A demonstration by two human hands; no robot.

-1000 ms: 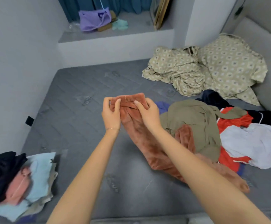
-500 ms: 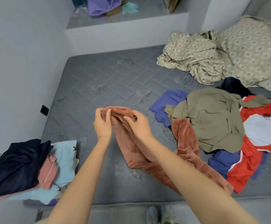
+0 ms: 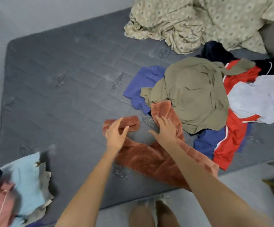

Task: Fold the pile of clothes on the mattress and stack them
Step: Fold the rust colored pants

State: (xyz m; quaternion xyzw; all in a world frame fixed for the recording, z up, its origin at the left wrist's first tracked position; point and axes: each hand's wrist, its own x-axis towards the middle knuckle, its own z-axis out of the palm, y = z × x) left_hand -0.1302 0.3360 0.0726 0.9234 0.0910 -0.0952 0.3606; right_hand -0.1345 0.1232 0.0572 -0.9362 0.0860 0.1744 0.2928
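Note:
Rust-brown fleece trousers (image 3: pixel 149 159) lie spread on the grey mattress (image 3: pixel 59 89), their two legs forming a V toward me. My left hand (image 3: pixel 115 134) rests flat with fingers apart on the left leg's end. My right hand (image 3: pixel 164 131) is spread flat on the right leg. Neither hand grips the cloth. To the right lies the unfolded pile: an olive shirt (image 3: pixel 192 94), a blue garment (image 3: pixel 142 86), a red piece with white stripes (image 3: pixel 231 136), a white garment (image 3: pixel 260 99) and a dark one (image 3: pixel 214 49). At the near left corner sits a stack of folded clothes (image 3: pixel 20 189).
A crumpled beige patterned sheet (image 3: pixel 198 22) covers the mattress's far right corner. A grey wall runs along the left side. The mattress's near edge is just in front of me, with my feet (image 3: pixel 154 212) on the floor below it.
The trousers were held up by both hands at the waistband; now they lie on the mattress and both hands have let go and press flat on the legs. The view has tilted downward.

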